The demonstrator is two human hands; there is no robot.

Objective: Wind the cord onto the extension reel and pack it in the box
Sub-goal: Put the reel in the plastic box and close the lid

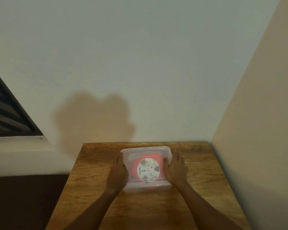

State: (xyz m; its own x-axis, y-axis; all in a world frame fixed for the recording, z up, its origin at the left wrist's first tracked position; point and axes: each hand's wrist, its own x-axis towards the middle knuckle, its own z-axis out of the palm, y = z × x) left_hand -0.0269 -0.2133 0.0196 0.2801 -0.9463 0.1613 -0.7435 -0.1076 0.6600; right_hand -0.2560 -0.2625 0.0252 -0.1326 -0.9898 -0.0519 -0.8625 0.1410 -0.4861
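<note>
Two bare hands flank a clear plastic box (146,185) on a wooden table (206,188), head view only. Left hand (118,173) lies flat vs. the box's left side, fingers straight & together, palm on the wall, gripping nothing. Right hand (175,168) rests at the right edge, fingers spread & extended, thumb over the lid rim; not closed on anything. Lid is on the box. Extension reel (148,169) sits inside, seen thru the lid: white round face w/ sockets, red-orange around it. Cord itself too blurred to make out. Box sits near the table's far edge, close to the wall (140,63).
</note>
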